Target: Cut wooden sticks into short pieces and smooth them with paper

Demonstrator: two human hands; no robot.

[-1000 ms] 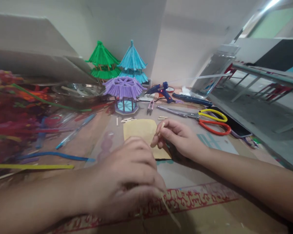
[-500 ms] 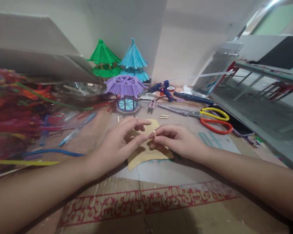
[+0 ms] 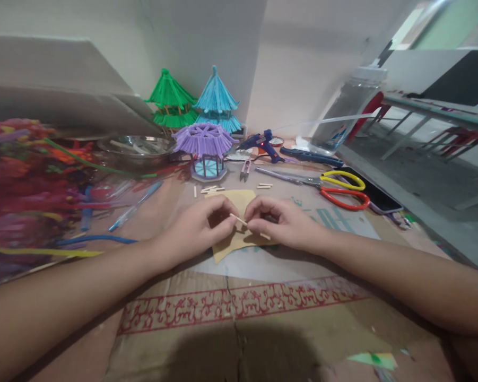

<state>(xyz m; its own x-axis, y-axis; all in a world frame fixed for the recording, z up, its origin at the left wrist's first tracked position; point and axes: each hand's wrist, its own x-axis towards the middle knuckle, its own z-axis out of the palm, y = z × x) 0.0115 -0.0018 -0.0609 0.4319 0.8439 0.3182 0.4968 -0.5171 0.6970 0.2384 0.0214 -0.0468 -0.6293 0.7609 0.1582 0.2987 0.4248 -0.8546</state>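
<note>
A short pale wooden stick spans the gap between my two hands, above a tan sheet of paper. My left hand is closed, its thumb and fingertips pinching one end. At the other end, my right hand is also closed on it, fingers curled and thumb pressed against them. Several similar sticks lie just beyond my left hand, and a few more sticks lie beyond the right. Both hands partly cover the sheet.
Behind the hands stands a purple pipe-cleaner pavilion, with green and blue pagodas. Scissors, thread snips, a lit glue gun and a phone lie rightward. Pipe cleaners and a metal bowl are left.
My left hand has closed from spread fingers onto the stick and now meets the right hand. The stick shows lengthwise between them. The camera view has shifted slightly.
</note>
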